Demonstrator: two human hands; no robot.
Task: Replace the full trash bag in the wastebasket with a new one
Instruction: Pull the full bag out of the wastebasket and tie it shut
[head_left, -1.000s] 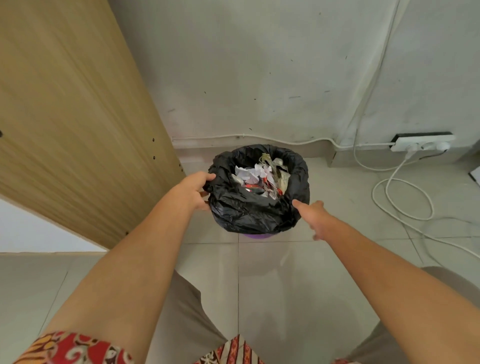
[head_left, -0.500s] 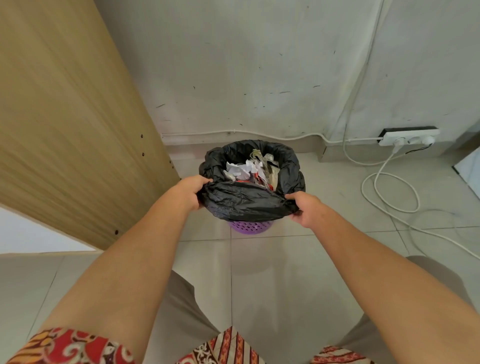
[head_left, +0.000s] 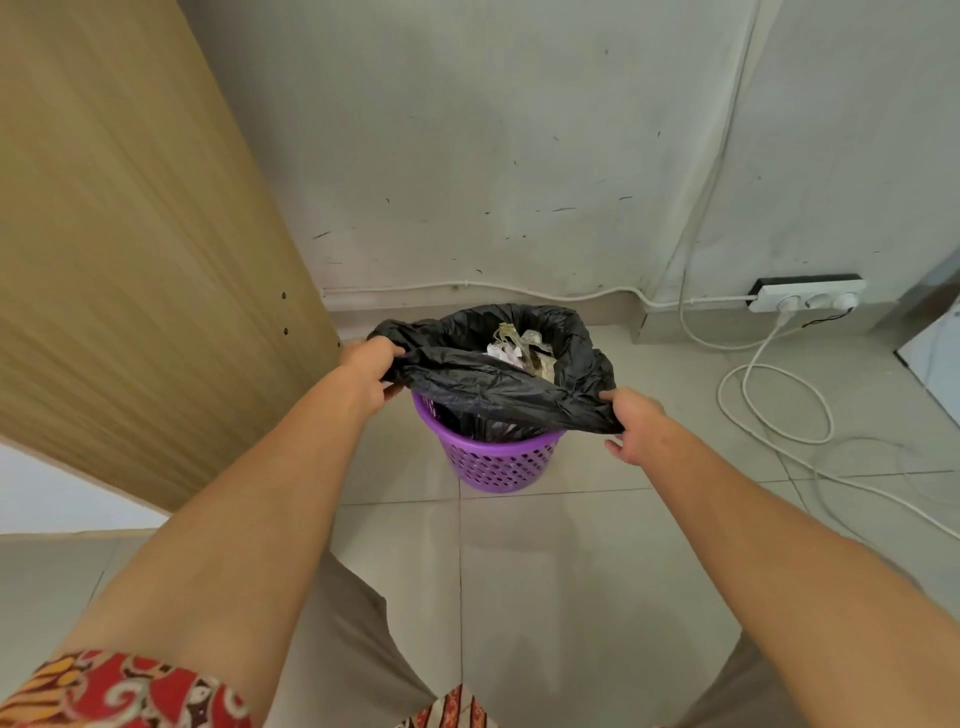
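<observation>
Black plastic trash bag (head_left: 483, 384), mid-frame, sits half-lifted in the purple wastebasket (head_left: 493, 457). Left hand (head_left: 371, 371) and right hand (head_left: 631, 423) each pinch its rim. Best drawn straight up, evenly, rim gathered so paper scraps (head_left: 511, 351) stay inside.

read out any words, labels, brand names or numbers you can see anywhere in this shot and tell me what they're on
None: no readable text shows anywhere in this view.
Black trash bag: plain, no print.
Purple wastebasket: only a hole pattern, no label.
Paper scraps in the bag: any print is too small and blurred to read.
White power strip: no legible marking.
Patterned sleeve: decorative motifs only, no letters.
</observation>
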